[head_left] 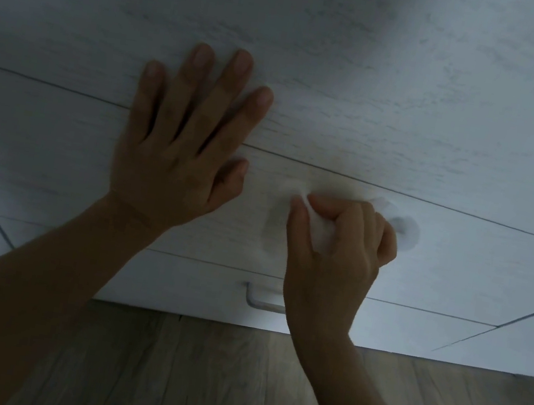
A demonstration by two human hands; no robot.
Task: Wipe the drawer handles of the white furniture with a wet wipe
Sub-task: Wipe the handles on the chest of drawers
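Right hand [339,244] is curled tight around a bunched-up white wet wipe [320,231], and it's pressed up against the front of the upper drawer [474,268] right about where that drawer's handle should be. The handle itself is hidden under the fingers. There's a blurry roundish smudge just right of the knuckles that might be its end, honestly can't tell. The left hand [179,154] is open, fingers spread flat, bracing on the white furniture [349,58] across the seam above that drawer, to the left of the wipe and not touching it. Nearer to us, the lower drawer's metal bar handle [261,302] pokes out just left of the right wrist, with nothing on it. Below that is the wooden floor [197,382]. So my read is we're mid-job: the upper handle looks like the one getting rubbed now, and the lower one looks like it's next, though whether it's already had a pass you can't tell from here. No other handles in view, so can't say how many are left.
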